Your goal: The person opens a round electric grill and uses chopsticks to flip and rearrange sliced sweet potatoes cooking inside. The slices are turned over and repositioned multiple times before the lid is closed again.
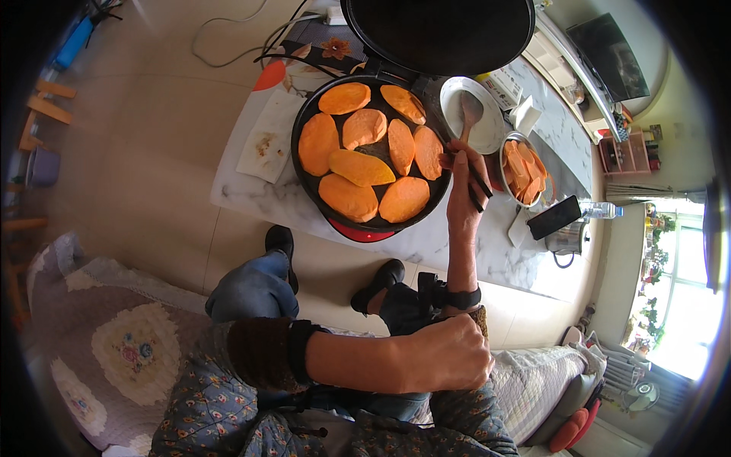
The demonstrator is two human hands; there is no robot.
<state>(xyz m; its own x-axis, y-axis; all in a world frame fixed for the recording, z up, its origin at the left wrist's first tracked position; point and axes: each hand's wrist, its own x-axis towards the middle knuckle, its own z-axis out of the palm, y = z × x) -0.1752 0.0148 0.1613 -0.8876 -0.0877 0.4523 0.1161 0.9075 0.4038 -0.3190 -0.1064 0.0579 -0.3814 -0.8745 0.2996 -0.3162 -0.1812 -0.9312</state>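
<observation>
Black chopsticks (478,191) are held in my right hand (469,171), at the right rim of a round electric griddle pan (296,143). Its fingers are close to an orange sweet potato slice (428,152). Several more slices lie flat in the pan, and one yellower slice (361,168) overlaps its neighbours near the middle. A wooden spatula (471,108) rests in a white plate (492,140); its handle passes beside my right hand, and I cannot tell if the fingers touch it. My left hand (457,354) is clenched on my right sleeve's brown cuff (481,320), its fingertips hidden.
The griddle's black lid (440,34) stands raised behind the pan. A bowl of raw slices (522,171), a phone (554,217), a metal pot (565,243) and a water bottle (602,210) are to the right. A stained paper towel (268,140) lies left on the marble-patterned table (243,188).
</observation>
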